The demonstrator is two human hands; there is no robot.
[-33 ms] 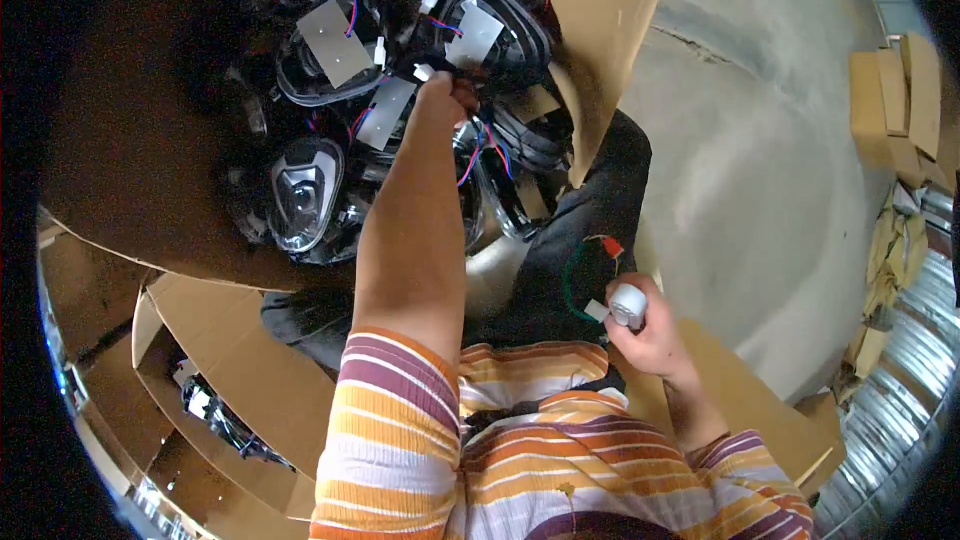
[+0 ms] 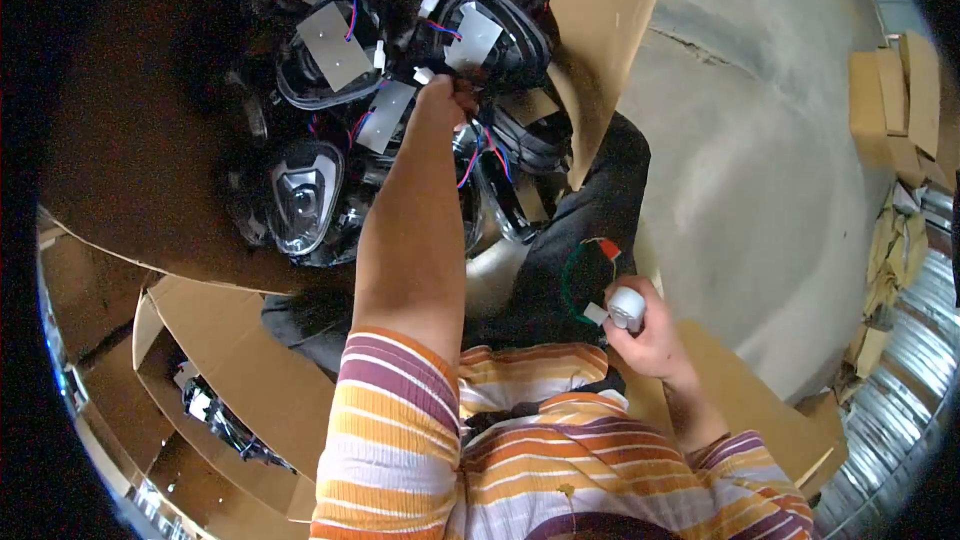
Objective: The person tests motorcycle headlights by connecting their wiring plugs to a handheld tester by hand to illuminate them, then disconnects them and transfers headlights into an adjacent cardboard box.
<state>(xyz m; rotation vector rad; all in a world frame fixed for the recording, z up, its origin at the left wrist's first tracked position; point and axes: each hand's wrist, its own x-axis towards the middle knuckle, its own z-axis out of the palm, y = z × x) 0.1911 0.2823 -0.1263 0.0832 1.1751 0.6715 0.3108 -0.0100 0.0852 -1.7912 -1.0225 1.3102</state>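
My left hand [image 2: 443, 95] reaches into a big cardboard box among black vehicle headlights. Its fingers are curled and partly in shadow; what they grip is hidden. A white plug connector [image 2: 423, 75] shows right beside its knuckles, and red and blue wires [image 2: 488, 148] hang just below. Several lamps carry flat grey plates, such as the plate [image 2: 473, 37] near my fingers; one headlight [image 2: 305, 197] faces up with a clear lens. Over my right thigh, my right hand [image 2: 650, 335] is closed around a white cylindrical device [image 2: 627, 309]. A green wire [image 2: 565, 285] with a red connector [image 2: 609, 249] hangs beside it.
The box wall [image 2: 610, 20] rises right of the lamps. Lower left, an open carton [image 2: 230, 370] holds dark parts with wires. Grey concrete floor [image 2: 740, 160] lies to the right, with another carton [image 2: 880, 105] and silvery corrugated material [image 2: 905, 370] beyond.
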